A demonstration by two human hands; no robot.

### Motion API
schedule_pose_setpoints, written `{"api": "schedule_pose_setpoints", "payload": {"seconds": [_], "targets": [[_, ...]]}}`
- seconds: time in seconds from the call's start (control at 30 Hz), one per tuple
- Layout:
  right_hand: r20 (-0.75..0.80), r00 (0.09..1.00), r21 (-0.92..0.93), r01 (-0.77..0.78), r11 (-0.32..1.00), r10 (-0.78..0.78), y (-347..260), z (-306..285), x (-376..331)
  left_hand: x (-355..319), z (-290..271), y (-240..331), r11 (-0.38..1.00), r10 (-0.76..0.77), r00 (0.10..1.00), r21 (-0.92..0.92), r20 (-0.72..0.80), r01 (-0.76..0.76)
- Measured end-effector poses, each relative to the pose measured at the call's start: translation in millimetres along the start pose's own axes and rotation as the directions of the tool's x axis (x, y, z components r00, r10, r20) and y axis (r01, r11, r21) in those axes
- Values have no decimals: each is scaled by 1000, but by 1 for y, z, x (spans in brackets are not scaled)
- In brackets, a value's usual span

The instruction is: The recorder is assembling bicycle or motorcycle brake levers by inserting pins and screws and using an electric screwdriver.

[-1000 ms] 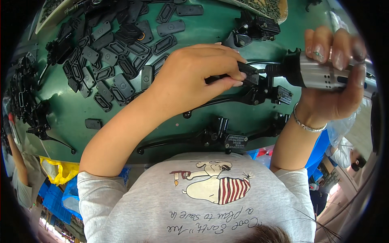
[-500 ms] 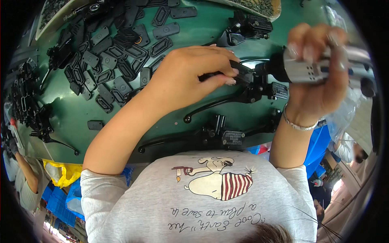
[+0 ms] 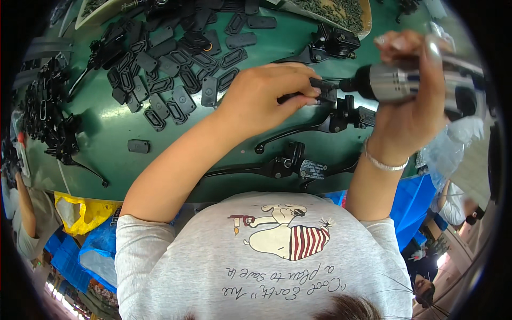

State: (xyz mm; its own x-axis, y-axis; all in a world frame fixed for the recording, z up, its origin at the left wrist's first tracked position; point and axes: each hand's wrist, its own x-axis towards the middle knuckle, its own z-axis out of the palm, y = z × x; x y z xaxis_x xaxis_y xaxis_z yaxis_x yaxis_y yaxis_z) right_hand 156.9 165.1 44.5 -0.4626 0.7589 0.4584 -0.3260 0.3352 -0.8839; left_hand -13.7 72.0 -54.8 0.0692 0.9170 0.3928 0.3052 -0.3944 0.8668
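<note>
Green and glossy, the curved tabletop (image 3: 112,120) is filling the upper part of the downward view, with a person in a grey printed shirt (image 3: 266,256) sitting at its near edge. The left hand (image 3: 261,96) is reaching across the middle, its fingers closing in a pinch around a small black metal brake lever housing (image 3: 320,90) and holding it just above the tabletop. The right hand (image 3: 410,101) is wrapping fully around a silver and black powered screwdriver (image 3: 405,82), whose dark tip is pointing left and meeting the housing. A thin silver bracelet (image 3: 381,160) is circling the right wrist. Below the hands, two long black brake levers (image 3: 282,165) are lying side by side near the table edge. A scatter of flat black rectangular cover plates (image 3: 176,69) is spreading across the upper left. A shallow tray of small dark screws (image 3: 336,10) is sitting at the far edge.
</note>
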Motion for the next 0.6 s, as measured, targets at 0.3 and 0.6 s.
{"api": "schedule_pose_setpoints", "payload": {"seconds": [0.3,0.6], "targets": [[-142,990,-60,4,998,-13,-3,4,1,0,5,-7,1000,16,999,-13,-37,-17],[322,940,258,27,966,-113,-5,-7,4,-3,5,-4,1000,10,1000,-24,-16,-10]]}}
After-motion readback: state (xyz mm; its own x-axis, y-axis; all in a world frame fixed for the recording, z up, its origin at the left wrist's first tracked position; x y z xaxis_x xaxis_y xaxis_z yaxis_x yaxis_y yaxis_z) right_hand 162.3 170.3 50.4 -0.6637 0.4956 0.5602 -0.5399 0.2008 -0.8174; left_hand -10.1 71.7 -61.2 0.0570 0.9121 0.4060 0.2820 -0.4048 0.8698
